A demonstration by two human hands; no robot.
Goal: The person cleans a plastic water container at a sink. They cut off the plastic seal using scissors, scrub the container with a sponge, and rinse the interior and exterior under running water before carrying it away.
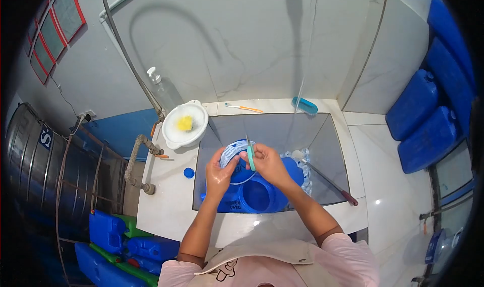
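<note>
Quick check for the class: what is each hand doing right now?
Left hand: closed on a blue-and-white printed piece.
Right hand: closed on a green-handled tool, its type hard to tell.

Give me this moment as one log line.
left hand: printed strip | right hand: green-handled tool | below: blue container in sink | beside sink: sponge in white bowl

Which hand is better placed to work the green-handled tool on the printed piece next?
Right, I'd say. The right hand already grips the green-handled tool, close by the printed piece, while the left hand is occupied holding that piece.
</note>
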